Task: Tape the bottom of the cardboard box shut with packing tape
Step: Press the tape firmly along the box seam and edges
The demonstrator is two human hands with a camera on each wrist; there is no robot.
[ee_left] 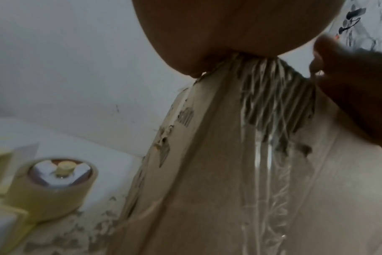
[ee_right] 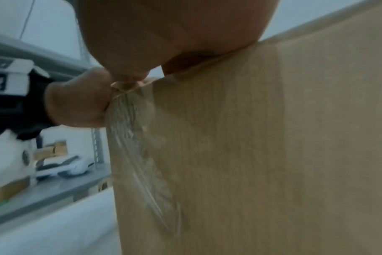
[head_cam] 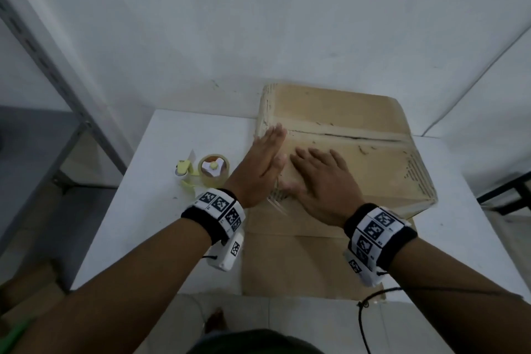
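White walls (head_cam: 258, 23) close around my white table (head_cam: 178, 135), a grey metal shelf (head_cam: 43, 60) at left. The cardboard box (head_cam: 359, 123) sits at the table's far right; my left hand (head_cam: 258, 164) and right hand (head_cam: 324, 178) press flat, fingers straight, on it. The tape roll (head_cam: 214, 171) stands beside it.
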